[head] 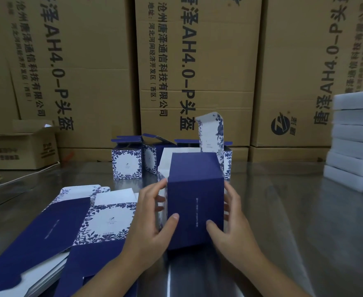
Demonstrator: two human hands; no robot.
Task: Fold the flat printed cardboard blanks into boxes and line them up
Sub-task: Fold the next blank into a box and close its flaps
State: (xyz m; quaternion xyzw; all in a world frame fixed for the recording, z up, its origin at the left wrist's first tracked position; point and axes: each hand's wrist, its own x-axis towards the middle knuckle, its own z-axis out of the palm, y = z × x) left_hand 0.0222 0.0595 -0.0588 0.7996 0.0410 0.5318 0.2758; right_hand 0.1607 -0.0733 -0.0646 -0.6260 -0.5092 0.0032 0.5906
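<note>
One half-folded navy box [194, 202] stands mid-tabletop [283, 211], one lid flap raised. The left hand [152, 224] has its grip clamped on the box's left edge, the right hand [232, 224] on its right. One stack of flat blanks [69, 228] lies to the left. At least three finished boxes [127, 161] stand behind.

A worker's left hand [152, 219] and right hand [234, 219], both bare. The forearms [112, 273] are uncovered down to the frame's lower edge. The fingers [173, 219] are slender, with short, plain nails.
</note>
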